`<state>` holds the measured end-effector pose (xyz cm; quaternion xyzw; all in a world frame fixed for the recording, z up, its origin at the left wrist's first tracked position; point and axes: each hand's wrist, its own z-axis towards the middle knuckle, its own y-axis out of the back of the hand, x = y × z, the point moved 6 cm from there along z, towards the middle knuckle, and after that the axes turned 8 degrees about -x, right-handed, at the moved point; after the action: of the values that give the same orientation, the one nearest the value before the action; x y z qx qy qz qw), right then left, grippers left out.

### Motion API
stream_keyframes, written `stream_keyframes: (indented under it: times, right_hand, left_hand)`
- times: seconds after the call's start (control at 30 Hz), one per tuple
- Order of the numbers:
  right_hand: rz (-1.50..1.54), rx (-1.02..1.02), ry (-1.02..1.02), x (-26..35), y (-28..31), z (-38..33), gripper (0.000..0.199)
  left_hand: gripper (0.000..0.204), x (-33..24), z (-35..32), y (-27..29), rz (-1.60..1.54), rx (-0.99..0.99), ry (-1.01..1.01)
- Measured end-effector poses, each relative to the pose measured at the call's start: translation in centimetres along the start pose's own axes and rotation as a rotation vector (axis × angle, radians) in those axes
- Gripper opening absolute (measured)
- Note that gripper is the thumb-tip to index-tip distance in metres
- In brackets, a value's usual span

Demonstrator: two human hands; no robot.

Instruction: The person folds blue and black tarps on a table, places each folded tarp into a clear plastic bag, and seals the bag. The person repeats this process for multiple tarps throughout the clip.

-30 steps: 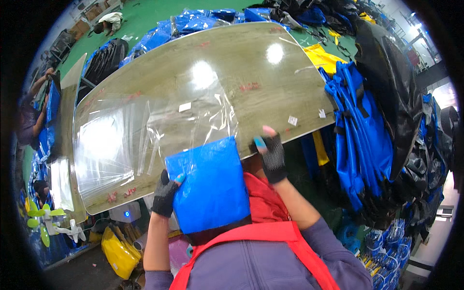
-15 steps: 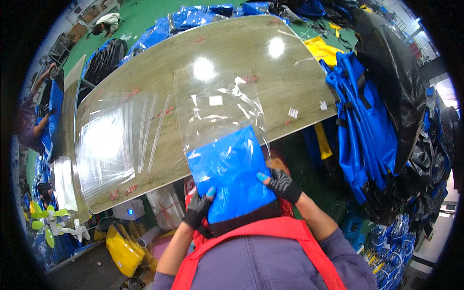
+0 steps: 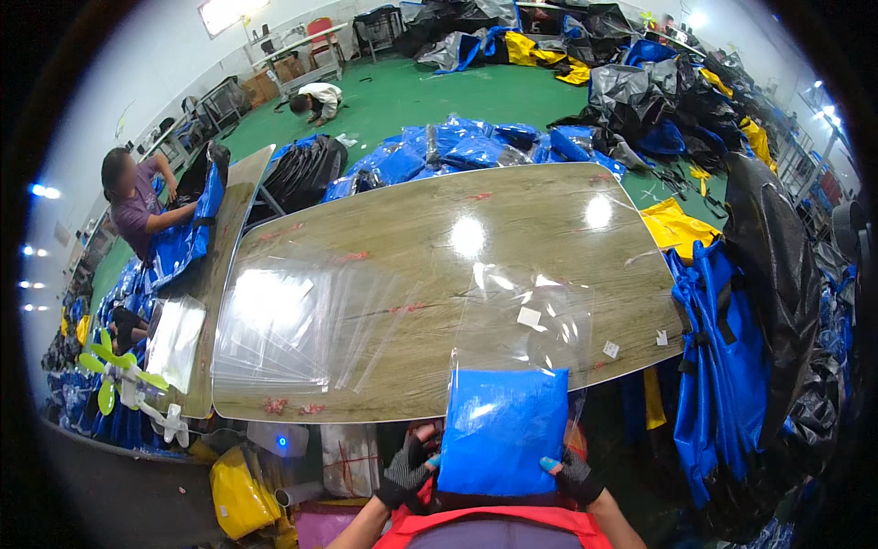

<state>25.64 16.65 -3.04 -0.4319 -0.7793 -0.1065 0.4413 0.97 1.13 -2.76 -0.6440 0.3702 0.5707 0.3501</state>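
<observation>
A folded blue tarpaulin-like piece (image 3: 503, 435) lies at the mouth end of a clear plastic bag (image 3: 494, 320), partly inside it, in front of my body. The bag's upper part stretches flat over the table. My right hand (image 3: 578, 478), in a dark fingerless glove, grips the lower right edge, thumb on top and fingers mostly hidden underneath. Beside the left edge, my left hand (image 3: 407, 471), gloved alike, has its fingers apart, with the thumb tip at the blue edge. A white label (image 3: 529, 317) shows at the clear bag.
The wood-patterned table (image 3: 412, 220) holds a fanned stack of clear bags (image 3: 279, 320) at left. Blue and black bags (image 3: 722, 366) hang at right. A green fan (image 3: 119, 373) stands at left. A co-worker (image 3: 137, 206) handles blue material; another person (image 3: 317, 102) crouches on the floor.
The view has tilted up, showing more of the room. My left hand has loosened from the blue piece's left side, its fingers now apart; the right hand keeps its hold.
</observation>
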Motion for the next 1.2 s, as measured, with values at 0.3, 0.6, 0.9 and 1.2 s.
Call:
stream_keyframes:
  times: [0.3, 0.6, 0.9, 1.2]
  right_hand:
    - [-0.225, 0.141, 0.086, 2.5, -2.5, -2.4, 0.094]
    - [-0.151, 0.003, 0.174, 1.5, -0.7, -2.5, 0.061]
    - [-0.249, -0.219, 0.123, -1.0, 0.8, -3.3, 0.058]
    - [-0.051, 0.173, 0.180, 5.1, -1.8, 0.5, 0.070]
  left_hand:
    - [0.019, -3.9, -0.3, -0.3, 0.847, -0.311, -0.367]
    - [0.050, -0.6, 0.5, -0.3, -0.706, -0.016, 0.416]
    - [0.065, 3.5, -0.8, -3.6, -0.074, 0.075, 0.566]
    - [0.082, -2.1, 2.3, -1.9, -0.065, 0.160, 0.352]
